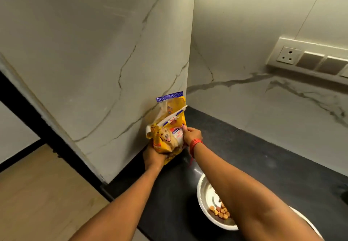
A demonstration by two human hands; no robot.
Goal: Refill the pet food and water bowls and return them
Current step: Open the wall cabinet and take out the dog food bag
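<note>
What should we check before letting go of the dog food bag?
1. Bag upright: the dog food bag stands in the corner against the wall. Ok.
2. Bag top closed: it looks open and folded over. Not ok.
3. Hands on bag: left hand holds its bottom, right hand its side. Ok.
4. Food in bowl: the bowl has some kibble, only a small pile. Ok.
5. Bowl safe on counter: partly hidden by the right arm. Cannot tell.
6. Water bowl filled: a second rim peeks out, inside hidden. Cannot tell.
</note>
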